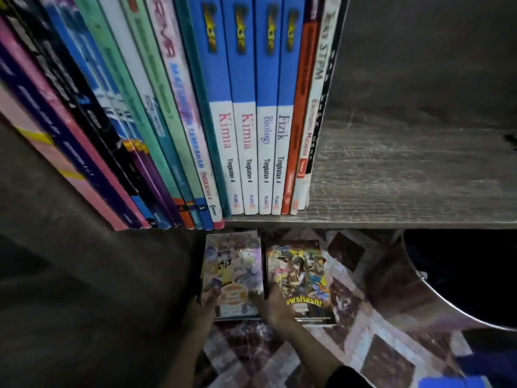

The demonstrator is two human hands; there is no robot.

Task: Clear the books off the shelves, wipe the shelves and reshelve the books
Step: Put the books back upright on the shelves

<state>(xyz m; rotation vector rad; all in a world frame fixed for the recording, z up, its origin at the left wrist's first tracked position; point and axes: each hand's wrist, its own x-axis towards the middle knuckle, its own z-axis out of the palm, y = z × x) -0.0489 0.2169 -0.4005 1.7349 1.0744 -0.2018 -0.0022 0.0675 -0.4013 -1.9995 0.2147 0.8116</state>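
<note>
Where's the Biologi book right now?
In the head view, the Biologi book stands upright on the wooden shelf, centre of frame, between a Kimia book on its left and the Fizik book on its right.
</note>
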